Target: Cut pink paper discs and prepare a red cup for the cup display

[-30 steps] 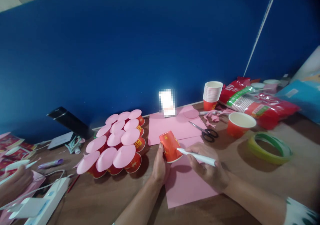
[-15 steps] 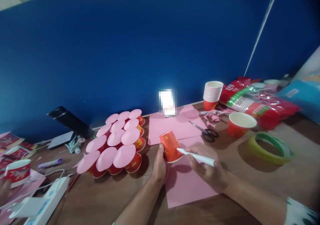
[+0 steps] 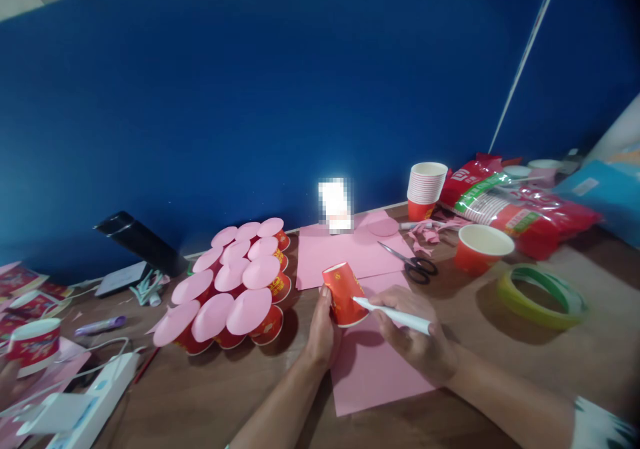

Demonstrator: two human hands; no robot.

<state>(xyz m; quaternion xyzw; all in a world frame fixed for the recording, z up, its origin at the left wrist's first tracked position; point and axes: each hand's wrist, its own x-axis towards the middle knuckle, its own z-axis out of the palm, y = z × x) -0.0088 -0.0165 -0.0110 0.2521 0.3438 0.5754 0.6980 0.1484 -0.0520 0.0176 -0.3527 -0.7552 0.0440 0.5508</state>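
My left hand grips a red paper cup, tilted, with its rim toward me. In my right hand is a white marker pen, its tip at the cup's side. Both hands are above a sheet of pink paper. Farther back lie another pink sheet and black-handled scissors. Left of my hands stand several upside-down red cups, each topped with a pink paper disc.
At right are a stack of paper cups, a single cup, a roll of tape and a red plastic bag. A power strip, a purple pen and another person's hand are at left.
The red cup in my left hand has turned slightly and shifted a little to the right. The marker stays against its side.
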